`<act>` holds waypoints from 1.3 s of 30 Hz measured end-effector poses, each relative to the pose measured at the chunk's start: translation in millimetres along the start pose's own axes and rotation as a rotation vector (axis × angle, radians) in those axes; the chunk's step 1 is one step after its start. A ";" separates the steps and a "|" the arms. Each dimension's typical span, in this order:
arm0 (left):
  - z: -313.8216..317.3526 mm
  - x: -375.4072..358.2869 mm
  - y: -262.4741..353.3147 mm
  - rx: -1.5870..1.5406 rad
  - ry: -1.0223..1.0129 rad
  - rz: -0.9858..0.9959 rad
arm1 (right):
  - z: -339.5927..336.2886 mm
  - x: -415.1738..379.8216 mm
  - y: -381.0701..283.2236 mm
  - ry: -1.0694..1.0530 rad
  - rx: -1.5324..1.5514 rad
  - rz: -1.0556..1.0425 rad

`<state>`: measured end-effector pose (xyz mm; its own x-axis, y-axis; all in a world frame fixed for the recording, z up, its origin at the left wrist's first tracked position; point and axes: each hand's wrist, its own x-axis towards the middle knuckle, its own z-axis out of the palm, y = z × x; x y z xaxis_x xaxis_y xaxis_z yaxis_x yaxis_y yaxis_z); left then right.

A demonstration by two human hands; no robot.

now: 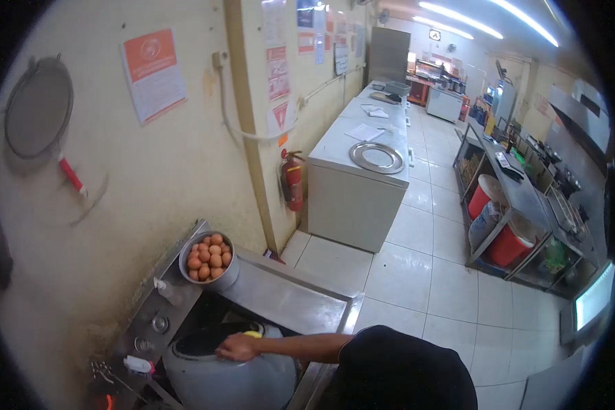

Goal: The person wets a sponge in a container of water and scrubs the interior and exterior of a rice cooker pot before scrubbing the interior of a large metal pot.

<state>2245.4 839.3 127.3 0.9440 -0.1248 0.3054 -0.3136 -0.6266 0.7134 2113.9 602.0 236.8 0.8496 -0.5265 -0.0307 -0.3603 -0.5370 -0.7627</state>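
Note:
My left hand (238, 347) grips the rim of a large white bucket (232, 379) that stands in a steel sink (280, 297) at the bottom left. My bare forearm runs right to a black sleeve. A small yellow thing (253, 334) shows just behind the hand at the bucket's rim; I cannot tell what it is. A metal bowl (210, 262) filled with brown eggs sits on the sink's back corner, against the wall. My right hand is out of view.
A red fire extinguisher (292, 181) hangs on the wall beyond the sink. White chest freezers (359, 191) line the left wall, one bearing a round metal tray (376, 157). Steel racks with red buckets (509, 244) stand on the right of a tiled aisle.

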 end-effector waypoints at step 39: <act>-27.7 -68.7 66.4 -0.699 -0.646 -0.158 | 83.7 -88.9 -6.4 0.647 0.100 -0.115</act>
<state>2156.9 827.6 171.2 0.7891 -0.6087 -0.0831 0.0286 -0.0986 0.9947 2072.9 707.3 190.4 0.4668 -0.7755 0.4250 -0.2168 -0.5663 -0.7952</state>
